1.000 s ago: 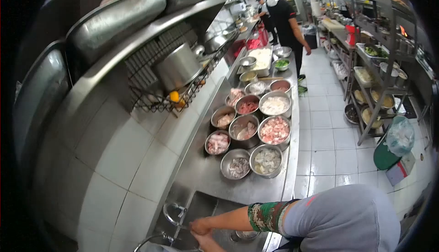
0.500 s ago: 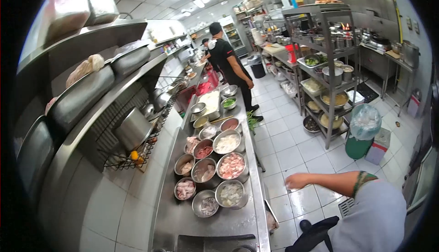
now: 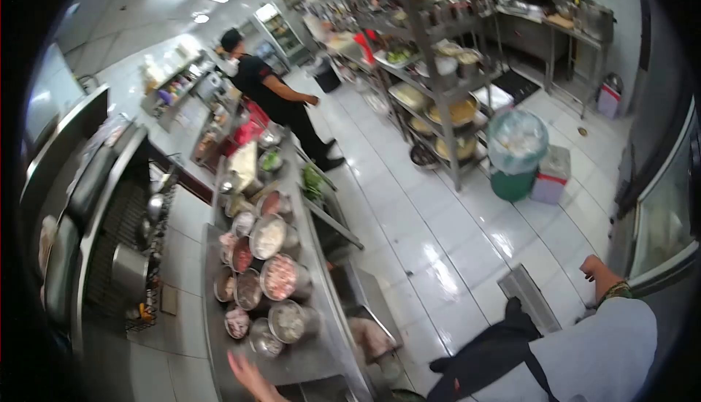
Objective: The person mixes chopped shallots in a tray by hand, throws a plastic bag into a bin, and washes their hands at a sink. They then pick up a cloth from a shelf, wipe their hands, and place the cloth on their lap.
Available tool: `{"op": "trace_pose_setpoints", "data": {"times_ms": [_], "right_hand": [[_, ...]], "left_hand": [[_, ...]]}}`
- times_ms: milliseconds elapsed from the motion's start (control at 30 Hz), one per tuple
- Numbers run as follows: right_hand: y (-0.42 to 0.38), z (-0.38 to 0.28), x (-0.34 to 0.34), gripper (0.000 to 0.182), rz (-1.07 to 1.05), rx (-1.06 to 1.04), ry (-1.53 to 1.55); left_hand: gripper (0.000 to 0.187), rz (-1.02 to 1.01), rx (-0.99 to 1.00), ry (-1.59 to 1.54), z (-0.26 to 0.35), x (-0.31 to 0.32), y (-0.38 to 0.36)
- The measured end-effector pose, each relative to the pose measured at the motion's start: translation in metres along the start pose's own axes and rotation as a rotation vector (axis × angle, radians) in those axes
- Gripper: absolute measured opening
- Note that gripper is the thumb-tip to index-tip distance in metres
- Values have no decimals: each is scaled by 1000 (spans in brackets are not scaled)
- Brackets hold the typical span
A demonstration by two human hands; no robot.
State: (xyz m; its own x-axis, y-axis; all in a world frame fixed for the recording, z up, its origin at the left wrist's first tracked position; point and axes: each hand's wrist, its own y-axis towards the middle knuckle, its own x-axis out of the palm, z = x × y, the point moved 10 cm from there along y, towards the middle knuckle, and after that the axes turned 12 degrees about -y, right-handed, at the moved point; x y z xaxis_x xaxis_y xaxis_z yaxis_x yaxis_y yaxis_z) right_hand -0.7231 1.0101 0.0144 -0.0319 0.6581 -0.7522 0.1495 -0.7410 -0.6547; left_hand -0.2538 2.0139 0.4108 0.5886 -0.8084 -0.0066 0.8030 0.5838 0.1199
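Note:
My left hand (image 3: 251, 377) is at the bottom edge, fingers stretched out and slightly blurred, over the near end of the steel counter (image 3: 321, 351). Just beyond its fingertips stand a small bowl of greyish pieces (image 3: 266, 339) and a pot of pale, translucent pieces (image 3: 289, 322). Close by are a bowl of pale pink meat (image 3: 236, 322) and a pot of diced pink meat (image 3: 282, 276). Out to the right, my right hand (image 3: 594, 268) hangs over the floor near a glass-fronted door (image 3: 661, 197). Its fingers look loosely apart, and I see nothing in them.
A co-worker in black (image 3: 266, 92) stands by the counter's far end. Steel shelving (image 3: 445, 110) holds trays and pots across the aisle. A green bin (image 3: 511, 185) with a plastic bag and a box (image 3: 551, 175) stand on the tiles. A wall shelf (image 3: 109, 205) runs along the left.
The view has swung to the right, and the counter now appears farther left and tilted. My left hand has come into view at the bottom. My right hand appears farther right, near the door.

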Motion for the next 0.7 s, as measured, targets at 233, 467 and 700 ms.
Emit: {"op": "trace_pose_setpoints", "data": {"times_ms": [233,467,700], "right_hand": [[75,220,49,13,-192,361,476],[79,256,13,13,-282,277,587],[126,322,-99,14,-35,369,688]], "left_hand": [[44,-747,179,275,76,394,-139],[31,-1068,771,787,-85,554,-264],[50,-1306,-684,1646,-431,369,-365]]}}
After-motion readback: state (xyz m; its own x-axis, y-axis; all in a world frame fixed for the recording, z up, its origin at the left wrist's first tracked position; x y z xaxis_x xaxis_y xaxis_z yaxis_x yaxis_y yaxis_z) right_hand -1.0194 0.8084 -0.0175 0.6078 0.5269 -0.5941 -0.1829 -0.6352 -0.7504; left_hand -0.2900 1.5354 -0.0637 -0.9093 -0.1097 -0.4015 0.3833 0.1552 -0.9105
